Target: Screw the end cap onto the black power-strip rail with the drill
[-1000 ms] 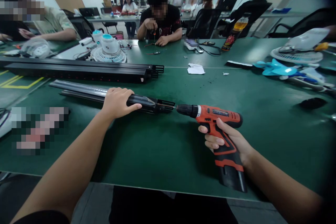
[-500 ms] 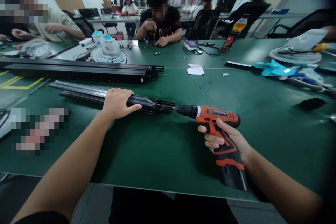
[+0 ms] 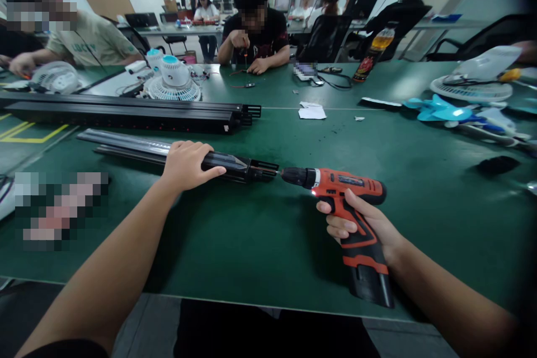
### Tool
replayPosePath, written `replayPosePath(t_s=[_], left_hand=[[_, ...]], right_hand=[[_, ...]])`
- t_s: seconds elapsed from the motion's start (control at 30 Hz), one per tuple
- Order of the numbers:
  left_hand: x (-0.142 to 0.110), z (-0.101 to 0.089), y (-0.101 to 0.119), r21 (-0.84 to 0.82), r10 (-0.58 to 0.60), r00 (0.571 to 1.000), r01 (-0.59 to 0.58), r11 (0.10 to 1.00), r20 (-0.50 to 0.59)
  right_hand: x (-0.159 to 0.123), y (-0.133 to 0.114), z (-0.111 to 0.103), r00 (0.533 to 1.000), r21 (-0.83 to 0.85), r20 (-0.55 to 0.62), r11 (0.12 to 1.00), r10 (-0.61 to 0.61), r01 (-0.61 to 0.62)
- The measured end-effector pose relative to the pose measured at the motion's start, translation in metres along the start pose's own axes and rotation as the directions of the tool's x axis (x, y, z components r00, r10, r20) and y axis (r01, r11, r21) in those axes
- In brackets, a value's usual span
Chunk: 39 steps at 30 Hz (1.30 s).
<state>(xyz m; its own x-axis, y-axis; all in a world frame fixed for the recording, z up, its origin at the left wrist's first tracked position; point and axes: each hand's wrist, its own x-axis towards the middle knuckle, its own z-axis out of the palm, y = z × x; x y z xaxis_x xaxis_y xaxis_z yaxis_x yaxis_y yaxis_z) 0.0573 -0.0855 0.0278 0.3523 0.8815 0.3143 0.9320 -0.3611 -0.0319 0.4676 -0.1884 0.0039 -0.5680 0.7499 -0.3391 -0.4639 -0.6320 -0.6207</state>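
Note:
My left hand [image 3: 187, 168] is wrapped over a long dark profile [image 3: 229, 163] with a shiny, film-like surface, which lies on the green table. Its right end [image 3: 264, 169] carries black prongs. In my right hand [image 3: 361, 218] is an orange and black cordless drill [image 3: 348, 184], gripped by its handle with the index finger at the trigger. The drill's chuck points left, and its thin bit meets the pronged end; the exact contact is too small to make out. A small light glows under the chuck.
Behind the profile lie more long black profiles [image 3: 168, 114]. White fan parts [image 3: 174, 84] stand at the back left, blue fan blades [image 3: 440, 109] lie at the right. A scrap of white paper [image 3: 311, 111] and a drink bottle [image 3: 375, 53] are farther back. A co-worker [image 3: 255, 33] sits opposite.
The small light on the drill has come on. Both my hands and the profile stay nearly in place. At the left, a co-worker's arm has lowered toward the fan part.

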Motion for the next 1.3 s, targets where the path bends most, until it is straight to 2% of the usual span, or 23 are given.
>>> replayPosePath(t_s=[0.2,1.0,1.3], left_hand=[[0.0001,-0.001,-0.0004,-0.002,0.0,1.0,0.0,1.0,0.014],[-0.0002,-0.0004,-0.0003,0.025,0.004,1.0,-0.004,1.0,0.013],[-0.0007,0.0,0.001,0.013,-0.007,1.0,0.006,1.0,0.007]], right_hand=[[0.0011,-0.0009,-0.0076,0.994,0.048,-0.02,0.993,0.106,-0.104],[0.0003,-0.0018,-0.0048,0.997,0.014,-0.006,0.996,0.083,-0.083],[0.0,-0.0034,-0.0045,0.997,-0.05,-0.016,0.996,0.07,-0.071]])
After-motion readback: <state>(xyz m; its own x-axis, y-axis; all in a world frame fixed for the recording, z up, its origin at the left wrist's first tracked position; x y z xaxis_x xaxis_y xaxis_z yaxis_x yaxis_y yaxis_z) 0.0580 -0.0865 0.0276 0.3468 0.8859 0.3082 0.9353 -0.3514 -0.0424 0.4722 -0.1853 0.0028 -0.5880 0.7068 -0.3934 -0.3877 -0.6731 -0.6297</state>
